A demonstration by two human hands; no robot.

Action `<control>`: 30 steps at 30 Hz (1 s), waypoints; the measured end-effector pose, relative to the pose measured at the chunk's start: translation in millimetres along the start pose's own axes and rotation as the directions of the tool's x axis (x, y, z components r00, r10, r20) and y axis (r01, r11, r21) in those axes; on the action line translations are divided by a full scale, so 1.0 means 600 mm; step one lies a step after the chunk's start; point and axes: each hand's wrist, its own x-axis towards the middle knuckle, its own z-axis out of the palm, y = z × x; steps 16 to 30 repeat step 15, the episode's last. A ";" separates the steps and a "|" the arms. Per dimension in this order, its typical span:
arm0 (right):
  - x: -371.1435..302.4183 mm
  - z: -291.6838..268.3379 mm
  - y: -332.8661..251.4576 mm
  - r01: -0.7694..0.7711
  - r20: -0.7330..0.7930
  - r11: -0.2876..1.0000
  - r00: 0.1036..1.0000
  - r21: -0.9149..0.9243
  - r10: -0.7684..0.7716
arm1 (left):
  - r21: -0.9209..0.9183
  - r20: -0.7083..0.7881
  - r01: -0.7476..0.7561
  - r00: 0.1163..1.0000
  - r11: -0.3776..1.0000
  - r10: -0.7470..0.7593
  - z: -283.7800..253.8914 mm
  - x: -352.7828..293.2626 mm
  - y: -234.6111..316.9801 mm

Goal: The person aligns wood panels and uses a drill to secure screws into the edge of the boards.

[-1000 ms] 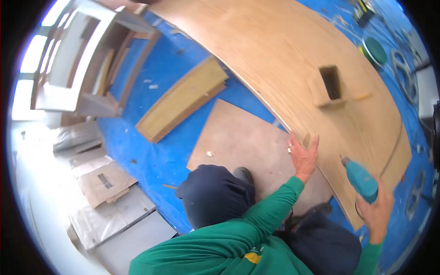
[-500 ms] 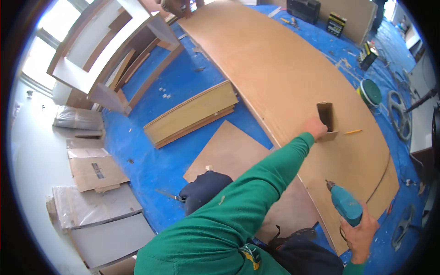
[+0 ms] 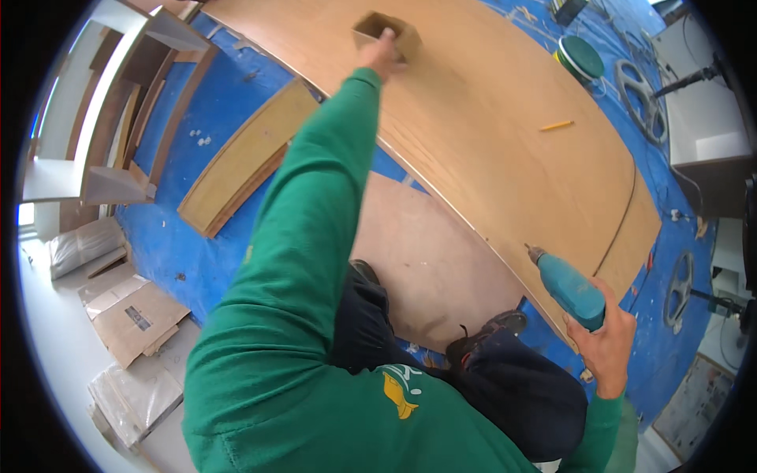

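With my left arm stretched far forward, my left hand (image 3: 380, 54) grips a small open-topped cardboard box (image 3: 408, 39) by its near edge. The box is over the far part of a long, curved-edge wooden board (image 3: 473, 134); blur hides whether it touches the surface. What lies inside the box cannot be made out. Near the board's front edge, my right hand (image 3: 605, 339) is wrapped round the handle of a teal power drill (image 3: 574, 293). The drill's tip points up and left above the board. A yellow pencil (image 3: 557, 125) lies on the board between the two hands, further right.
Blue sheeting (image 3: 185, 256) covers the floor. A curved wooden piece (image 3: 244, 162) and a white shelf unit (image 3: 95, 118) stand to the left, with flattened cardboard (image 3: 138, 315) below them. Beyond the board's right edge are a green-lidded tub (image 3: 581, 58) and a cable (image 3: 619, 225).
My left hand has carried the cardboard box away from the pencil, toward the far left of the board. The drill remains in my right hand. The whole view has shifted.
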 end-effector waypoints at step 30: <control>0.115 -0.038 -0.038 0.053 -0.075 0.998 0.996 0.021 -0.051 | 0.961 0.199 -0.202 0.979 0.191 0.036 -0.524 -0.545 0.022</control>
